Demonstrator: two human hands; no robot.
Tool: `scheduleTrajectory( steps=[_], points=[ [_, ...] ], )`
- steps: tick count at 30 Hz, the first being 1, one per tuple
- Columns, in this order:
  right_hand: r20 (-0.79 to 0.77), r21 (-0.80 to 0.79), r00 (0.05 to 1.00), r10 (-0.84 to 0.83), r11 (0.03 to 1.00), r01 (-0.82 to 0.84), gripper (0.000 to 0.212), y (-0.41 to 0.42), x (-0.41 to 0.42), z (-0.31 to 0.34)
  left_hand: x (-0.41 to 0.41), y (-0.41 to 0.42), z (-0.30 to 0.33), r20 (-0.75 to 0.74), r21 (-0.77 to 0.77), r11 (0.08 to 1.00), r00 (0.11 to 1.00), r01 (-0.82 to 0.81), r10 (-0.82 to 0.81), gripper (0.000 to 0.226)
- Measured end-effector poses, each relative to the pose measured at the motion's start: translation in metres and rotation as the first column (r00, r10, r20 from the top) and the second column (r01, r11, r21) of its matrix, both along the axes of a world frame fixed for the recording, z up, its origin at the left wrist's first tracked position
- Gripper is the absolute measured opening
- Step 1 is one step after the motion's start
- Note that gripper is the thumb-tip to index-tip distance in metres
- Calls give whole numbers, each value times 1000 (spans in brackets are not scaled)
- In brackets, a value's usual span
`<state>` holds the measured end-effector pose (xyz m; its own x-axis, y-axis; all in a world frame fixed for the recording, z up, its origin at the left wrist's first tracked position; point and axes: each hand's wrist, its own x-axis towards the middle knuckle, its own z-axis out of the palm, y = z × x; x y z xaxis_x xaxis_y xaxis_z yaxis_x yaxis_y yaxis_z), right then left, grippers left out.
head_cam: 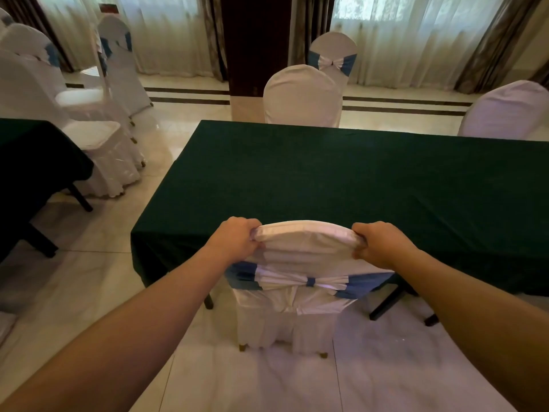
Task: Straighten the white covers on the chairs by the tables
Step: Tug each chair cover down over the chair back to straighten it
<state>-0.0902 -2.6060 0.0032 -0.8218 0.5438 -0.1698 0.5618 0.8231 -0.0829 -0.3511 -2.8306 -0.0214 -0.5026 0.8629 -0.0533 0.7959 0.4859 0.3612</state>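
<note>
Both grips clamp the white cover (306, 248) at its top corners, left hand (234, 240) and right hand (383, 243), chair tucked against the bench's (356, 179) near edge.

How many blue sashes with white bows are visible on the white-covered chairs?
2 clearly: one on the near chair's back between both hands, one on the far chair by the curtains. Blue patches on left-hand chairs suggest more, partly hidden.

a table under a dark green cloth (356, 179) fills the middle. left of it, across a strip of pale glossy floor tiles (89, 292), stands a second dark-clothed table (32, 162). beyond it rise a dark wooden pillar (255, 40) and sheer white curtains (416, 34).
</note>
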Motion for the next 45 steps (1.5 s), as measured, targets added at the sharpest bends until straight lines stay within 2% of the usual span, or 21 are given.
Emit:
scheduleTrajectory(
  steps=[10, 30, 36, 45],
  points=[
    [-37, 23, 999, -2, 1000, 3, 25, 22, 3, -4, 5, 17, 1, 39, -15, 999, 998, -40, 41, 30],
    [-27, 50, 997, 76, 996, -75, 27, 50, 17, -5, 26, 38, -7, -35, 14, 997, 997, -73, 73, 23],
    [-10, 51, 999, 32, 998, -31, 26, 62, 32, -4, 46, 52, -8, -76, 11, 999, 996, -40, 41, 23],
    [-30, 76, 999, 39, 996, -36, 26, 68, 50, -4, 51, 66, -7, -26, 10, 999, 999, -43, 44, 23]
  ],
)
